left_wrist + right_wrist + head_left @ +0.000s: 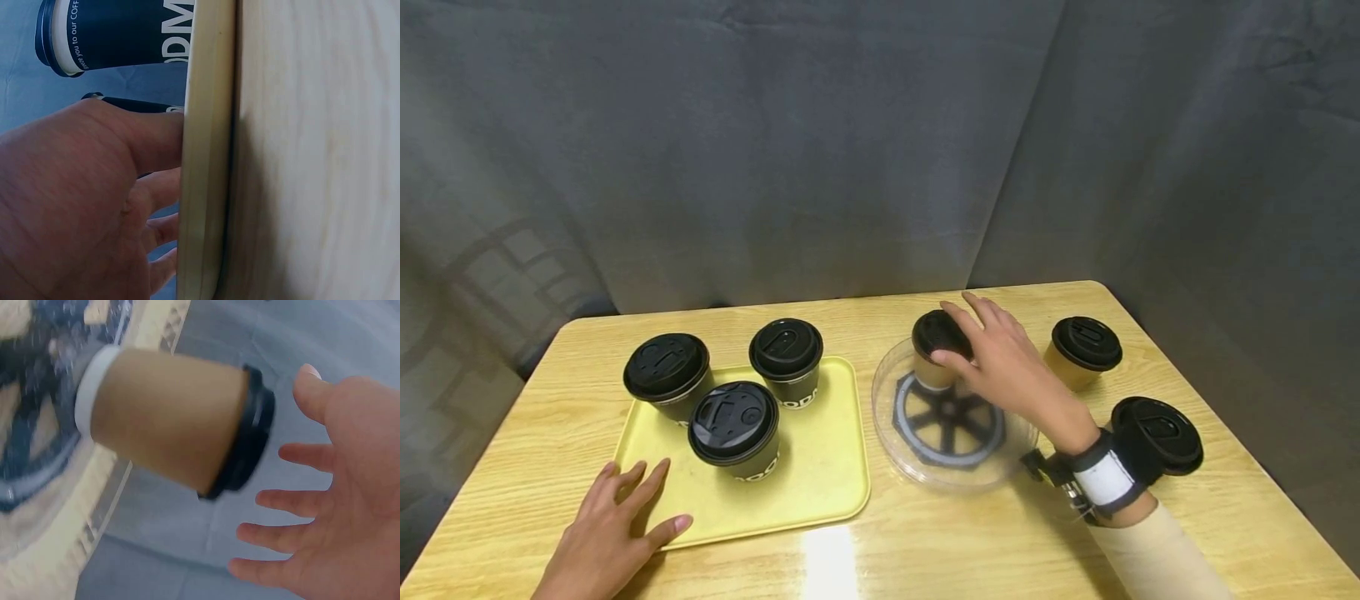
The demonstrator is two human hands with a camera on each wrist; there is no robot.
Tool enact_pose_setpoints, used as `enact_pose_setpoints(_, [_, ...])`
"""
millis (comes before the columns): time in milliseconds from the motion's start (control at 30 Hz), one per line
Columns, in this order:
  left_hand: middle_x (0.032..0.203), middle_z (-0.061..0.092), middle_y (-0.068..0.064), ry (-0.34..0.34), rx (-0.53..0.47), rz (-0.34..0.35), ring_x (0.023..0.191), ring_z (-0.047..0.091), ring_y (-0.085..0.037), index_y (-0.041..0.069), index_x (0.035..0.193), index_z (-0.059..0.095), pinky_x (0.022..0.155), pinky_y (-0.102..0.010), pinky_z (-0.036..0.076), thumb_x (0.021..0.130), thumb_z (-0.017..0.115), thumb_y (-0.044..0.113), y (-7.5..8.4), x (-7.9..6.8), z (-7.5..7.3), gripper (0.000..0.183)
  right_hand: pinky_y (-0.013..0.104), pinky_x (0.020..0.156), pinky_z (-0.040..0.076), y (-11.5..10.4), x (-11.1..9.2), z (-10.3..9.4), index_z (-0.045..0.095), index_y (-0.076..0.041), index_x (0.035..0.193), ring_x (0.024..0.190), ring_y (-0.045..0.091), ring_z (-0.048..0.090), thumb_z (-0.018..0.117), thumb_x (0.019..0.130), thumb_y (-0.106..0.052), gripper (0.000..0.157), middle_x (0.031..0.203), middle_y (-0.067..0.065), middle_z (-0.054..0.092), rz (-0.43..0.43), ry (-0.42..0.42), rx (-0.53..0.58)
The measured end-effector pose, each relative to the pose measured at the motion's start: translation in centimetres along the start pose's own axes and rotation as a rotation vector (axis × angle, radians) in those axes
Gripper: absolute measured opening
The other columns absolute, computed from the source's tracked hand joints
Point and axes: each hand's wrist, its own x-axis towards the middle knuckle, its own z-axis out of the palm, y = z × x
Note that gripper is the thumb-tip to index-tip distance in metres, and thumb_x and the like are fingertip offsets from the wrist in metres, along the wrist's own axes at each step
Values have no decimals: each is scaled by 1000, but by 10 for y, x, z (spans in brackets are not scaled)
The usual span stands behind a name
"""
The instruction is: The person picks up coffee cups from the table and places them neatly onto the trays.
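Note:
A brown paper cup with a black lid stands on the far left part of a clear round turntable-like dish, which has a dark spoked wheel pattern under it. My right hand hovers beside the lid with fingers spread; the right wrist view shows a gap between the cup and my fingertips. On the near left corner of a yellow tray my left hand rests, fingers spread and thumb along the rim. Three dark cups with black lids, one of them nearest my left hand, stand on that tray.
Right of the dish stands a brown cup with a black lid. Nearer, another black-lidded cup is partly covered by my right wrist strap. The wooden table ends at a grey curtain behind and on the right.

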Motion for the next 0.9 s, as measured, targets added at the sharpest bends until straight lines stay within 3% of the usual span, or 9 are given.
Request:
enact_pose_setpoints(333, [139, 40, -36, -35, 1, -20, 130, 25, -62, 3, 146, 42, 96, -79, 28, 85, 61, 63, -1, 3, 1, 87, 69, 113, 19, 20, -16, -16, 33, -14, 152, 143, 51, 23, 64, 93, -40, 71, 156, 27, 25, 98, 33, -44])
enact_pose_setpoints(600, [140, 40, -36, -41, 3, -25, 130, 24, -61, 3, 146, 41, 96, -79, 28, 85, 60, 64, 1, 4, 0, 88, 75, 108, 15, 41, -27, -30, 31, -10, 151, 138, 59, 20, 66, 91, -39, 75, 154, 33, 23, 263, 72, -94])
enact_pose_setpoints(900, [139, 40, -36, -47, 0, -25, 130, 25, -62, 2, 146, 41, 96, -79, 28, 86, 60, 63, 0, 3, 0, 87, 78, 102, 16, 61, -30, -28, 26, -6, 151, 134, 63, 18, 62, 93, -41, 77, 150, 37, 22, 484, 66, -132])
